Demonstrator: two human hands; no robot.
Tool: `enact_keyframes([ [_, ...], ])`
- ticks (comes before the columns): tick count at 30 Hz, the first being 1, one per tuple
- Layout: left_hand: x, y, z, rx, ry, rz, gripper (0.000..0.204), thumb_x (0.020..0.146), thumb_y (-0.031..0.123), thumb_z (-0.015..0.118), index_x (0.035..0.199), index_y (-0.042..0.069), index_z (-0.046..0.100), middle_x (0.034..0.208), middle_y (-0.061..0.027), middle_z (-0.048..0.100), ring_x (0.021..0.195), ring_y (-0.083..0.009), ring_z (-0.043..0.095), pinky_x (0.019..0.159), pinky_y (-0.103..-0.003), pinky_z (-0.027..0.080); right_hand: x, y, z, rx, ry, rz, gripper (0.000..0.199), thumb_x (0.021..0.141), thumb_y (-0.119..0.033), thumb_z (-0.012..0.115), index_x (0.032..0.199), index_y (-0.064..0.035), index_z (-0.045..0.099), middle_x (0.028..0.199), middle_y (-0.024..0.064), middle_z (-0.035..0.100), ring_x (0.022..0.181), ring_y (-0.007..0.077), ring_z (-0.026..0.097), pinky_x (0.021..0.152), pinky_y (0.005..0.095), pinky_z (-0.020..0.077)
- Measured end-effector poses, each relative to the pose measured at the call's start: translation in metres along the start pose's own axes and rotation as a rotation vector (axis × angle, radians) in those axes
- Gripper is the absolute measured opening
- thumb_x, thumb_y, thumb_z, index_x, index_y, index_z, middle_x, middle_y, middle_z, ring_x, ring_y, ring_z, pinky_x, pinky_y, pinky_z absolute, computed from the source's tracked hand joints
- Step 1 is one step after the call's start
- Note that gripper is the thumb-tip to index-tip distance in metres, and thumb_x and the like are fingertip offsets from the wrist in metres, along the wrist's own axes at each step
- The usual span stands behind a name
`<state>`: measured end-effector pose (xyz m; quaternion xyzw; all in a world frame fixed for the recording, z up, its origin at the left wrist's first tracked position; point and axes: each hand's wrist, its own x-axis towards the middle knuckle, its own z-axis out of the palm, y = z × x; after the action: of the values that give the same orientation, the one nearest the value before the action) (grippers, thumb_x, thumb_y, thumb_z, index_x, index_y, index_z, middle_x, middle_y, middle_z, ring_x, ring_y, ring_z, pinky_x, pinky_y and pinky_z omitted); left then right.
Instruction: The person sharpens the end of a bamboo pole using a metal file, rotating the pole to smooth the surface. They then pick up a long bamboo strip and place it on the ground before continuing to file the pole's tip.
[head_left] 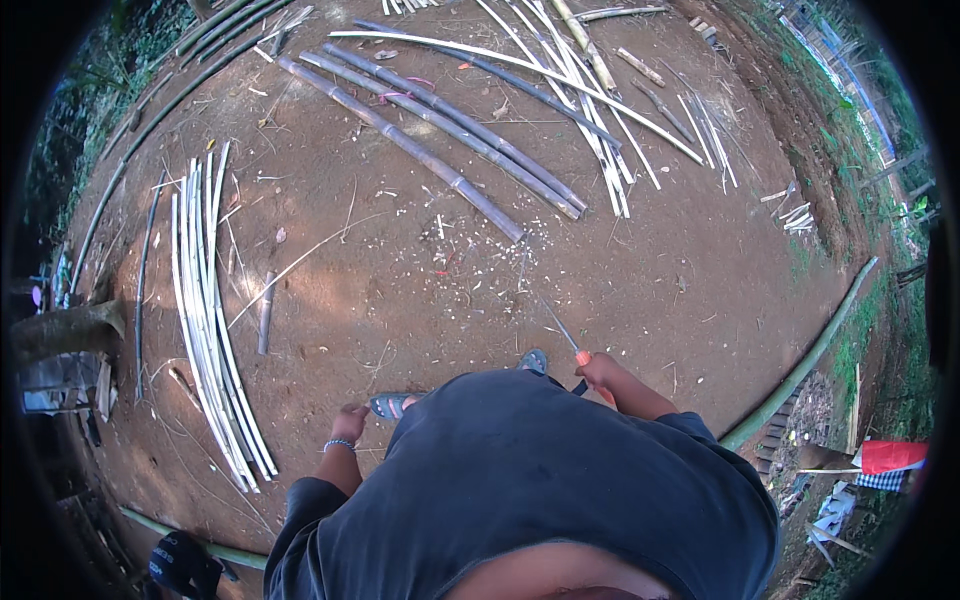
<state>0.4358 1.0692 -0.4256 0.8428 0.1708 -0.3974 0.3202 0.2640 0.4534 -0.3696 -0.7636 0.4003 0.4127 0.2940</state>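
Dark poles [430,118] are lying at 12 o'clock, pale slats [205,310] at 9, more around 1, and a green pole [812,360] hems in 3 to 4. Right hand [603,372] has its fingers wrapped round the orange-handled tool [566,331], tip toward 11. Left hand [349,423] hangs near the slats, can't tell its fingers. Ground's brown dirt [690,300], chips [495,260] up front, greenery [80,130] round the edges.
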Motion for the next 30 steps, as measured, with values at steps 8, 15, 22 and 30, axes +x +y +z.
enact_keyframes([
  [8, -0.053, 0.168, 0.103, 0.252, -0.114, 0.187, 0.056, 0.091, 0.052, 0.065, 0.122, 0.005, 0.070, 0.126, -0.0199, 0.068, 0.118, -0.0359, 0.064, 0.102, -0.042, 0.048, 0.027, 0.305, 0.011, 0.512, 0.078, 0.330, 0.025, 0.090, -0.030, 0.075, 0.098, -0.0069, 0.073, 0.082, 0.0083, 0.069, 0.072, 0.0202, 0.066, 0.065, 0.0393, 0.0524],
  [15, -0.011, 0.275, 0.087, 0.076, 0.149, 0.187, 0.061, 0.091, 0.047, 0.068, 0.131, 0.001, 0.063, 0.122, -0.0236, 0.069, 0.119, -0.0339, 0.065, 0.102, -0.041, 0.049, -0.016, 0.262, -0.095, 0.314, -0.007, 0.319, 0.019, 0.091, -0.022, 0.074, 0.099, -0.0050, 0.072, 0.079, 0.0078, 0.066, 0.068, 0.0194, 0.063, 0.059, 0.0410, 0.0494],
  [22, 0.104, 0.301, 0.149, 0.260, -0.043, 0.073, 0.055, 0.094, 0.046, 0.062, 0.126, 0.001, 0.065, 0.124, -0.0209, 0.069, 0.116, -0.0344, 0.066, 0.101, -0.043, 0.050, 0.070, 0.131, -0.176, 0.243, 0.007, 0.151, 0.033, 0.087, -0.030, 0.077, 0.088, 0.0027, 0.070, 0.075, 0.0133, 0.069, 0.066, 0.0233, 0.068, 0.062, 0.0401, 0.0541],
  [30, 0.285, 0.438, 0.261, 0.331, -0.236, 0.114, 0.059, 0.092, 0.053, 0.059, 0.128, 0.007, 0.066, 0.133, -0.0231, 0.062, 0.123, -0.0384, 0.060, 0.104, -0.044, 0.048, 0.185, -0.020, -0.281, 0.203, -0.157, 0.064, 0.042, 0.083, -0.031, 0.079, 0.103, 0.0014, 0.060, 0.076, 0.0117, 0.068, 0.063, 0.0199, 0.067, 0.060, 0.0360, 0.0552],
])
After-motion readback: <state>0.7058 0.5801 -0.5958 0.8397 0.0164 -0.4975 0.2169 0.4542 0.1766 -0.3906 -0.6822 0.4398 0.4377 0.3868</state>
